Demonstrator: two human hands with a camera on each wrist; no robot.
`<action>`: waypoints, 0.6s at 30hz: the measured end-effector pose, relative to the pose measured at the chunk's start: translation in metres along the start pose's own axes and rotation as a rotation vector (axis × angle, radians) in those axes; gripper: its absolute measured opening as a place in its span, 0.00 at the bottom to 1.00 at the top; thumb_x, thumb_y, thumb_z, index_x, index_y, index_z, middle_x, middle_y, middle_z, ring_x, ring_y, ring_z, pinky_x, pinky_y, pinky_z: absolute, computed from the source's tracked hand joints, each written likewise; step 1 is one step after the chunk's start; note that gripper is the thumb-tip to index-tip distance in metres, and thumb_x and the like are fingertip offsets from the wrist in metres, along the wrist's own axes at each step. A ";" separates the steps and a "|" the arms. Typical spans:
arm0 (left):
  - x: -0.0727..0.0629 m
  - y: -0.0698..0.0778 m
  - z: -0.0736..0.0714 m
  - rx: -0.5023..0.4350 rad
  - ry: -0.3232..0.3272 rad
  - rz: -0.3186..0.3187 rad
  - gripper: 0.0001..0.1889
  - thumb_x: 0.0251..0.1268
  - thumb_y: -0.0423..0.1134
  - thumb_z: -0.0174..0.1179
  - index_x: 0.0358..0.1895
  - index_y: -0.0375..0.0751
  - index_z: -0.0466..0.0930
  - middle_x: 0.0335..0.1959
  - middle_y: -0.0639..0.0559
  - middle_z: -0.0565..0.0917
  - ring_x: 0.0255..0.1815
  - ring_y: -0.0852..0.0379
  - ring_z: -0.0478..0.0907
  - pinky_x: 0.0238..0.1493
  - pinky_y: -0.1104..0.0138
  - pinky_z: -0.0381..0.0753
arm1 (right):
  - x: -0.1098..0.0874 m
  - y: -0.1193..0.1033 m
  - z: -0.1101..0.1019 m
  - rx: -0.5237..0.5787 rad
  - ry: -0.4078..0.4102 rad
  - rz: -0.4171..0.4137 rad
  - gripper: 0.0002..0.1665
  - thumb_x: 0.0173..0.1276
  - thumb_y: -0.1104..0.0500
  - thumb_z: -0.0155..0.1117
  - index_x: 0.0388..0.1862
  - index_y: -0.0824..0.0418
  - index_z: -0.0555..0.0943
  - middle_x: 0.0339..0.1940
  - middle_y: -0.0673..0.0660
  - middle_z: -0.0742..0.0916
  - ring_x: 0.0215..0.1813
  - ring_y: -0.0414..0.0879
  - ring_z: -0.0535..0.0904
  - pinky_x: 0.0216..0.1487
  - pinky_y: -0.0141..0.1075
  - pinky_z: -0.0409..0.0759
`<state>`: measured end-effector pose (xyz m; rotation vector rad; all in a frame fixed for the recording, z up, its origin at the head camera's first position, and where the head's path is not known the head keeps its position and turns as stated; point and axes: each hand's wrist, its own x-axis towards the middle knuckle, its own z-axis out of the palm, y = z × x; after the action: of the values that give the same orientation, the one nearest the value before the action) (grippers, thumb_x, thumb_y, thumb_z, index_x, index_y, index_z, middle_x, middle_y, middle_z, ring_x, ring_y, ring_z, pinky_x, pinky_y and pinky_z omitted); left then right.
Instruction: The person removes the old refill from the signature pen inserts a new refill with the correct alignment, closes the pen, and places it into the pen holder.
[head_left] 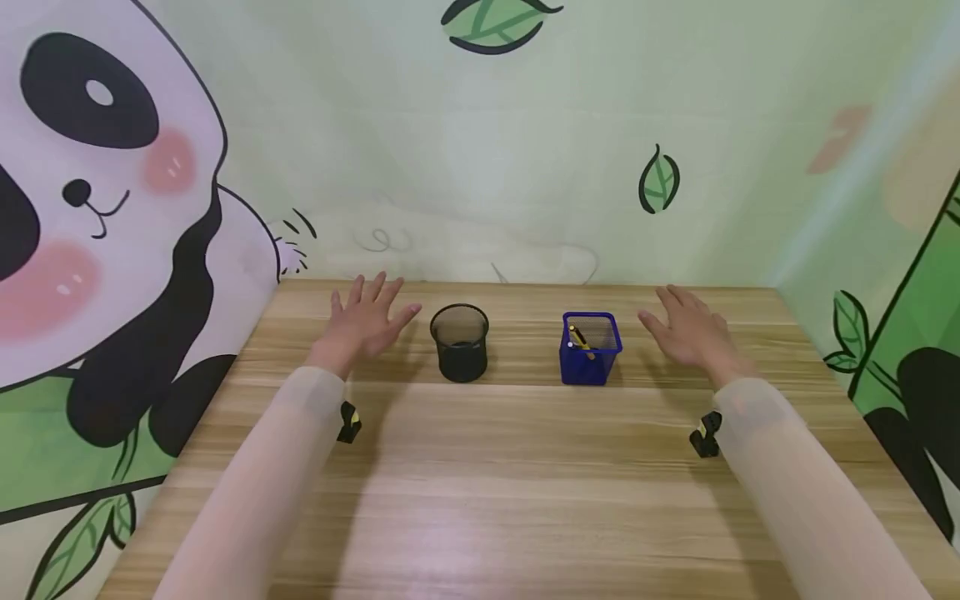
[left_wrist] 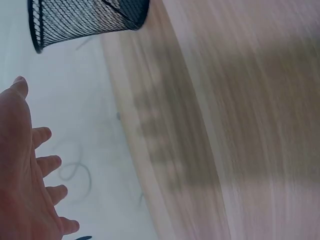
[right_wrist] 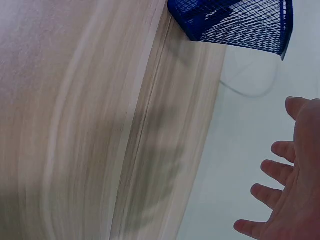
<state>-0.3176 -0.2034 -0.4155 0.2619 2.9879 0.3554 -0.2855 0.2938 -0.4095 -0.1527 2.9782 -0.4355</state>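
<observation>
Your left hand [head_left: 363,321] and right hand [head_left: 688,329], fingers extended and holding nothing, flank the black cup [head_left: 462,363] and blue holder [head_left: 585,368] at mid-frame; you seem poised before any grasp; taking either calls for reaching inward.

light wood-grain table [head_left: 465,492], black round mesh cup [head_left: 462,363] upright on far half, left of centre, blue square mesh holder [head_left: 583,368] upright to its right, gap between
</observation>
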 end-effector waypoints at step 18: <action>-0.021 0.048 -0.005 -0.061 0.168 0.241 0.36 0.82 0.62 0.44 0.83 0.47 0.56 0.83 0.42 0.61 0.84 0.36 0.54 0.81 0.41 0.52 | -0.013 -0.025 -0.004 0.093 0.077 -0.168 0.40 0.84 0.42 0.47 0.83 0.64 0.57 0.83 0.70 0.60 0.82 0.73 0.54 0.74 0.74 0.54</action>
<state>-0.2904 -0.1628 -0.3971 0.6185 3.1075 0.5166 -0.2711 0.2720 -0.3973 -0.3868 3.0243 -0.6105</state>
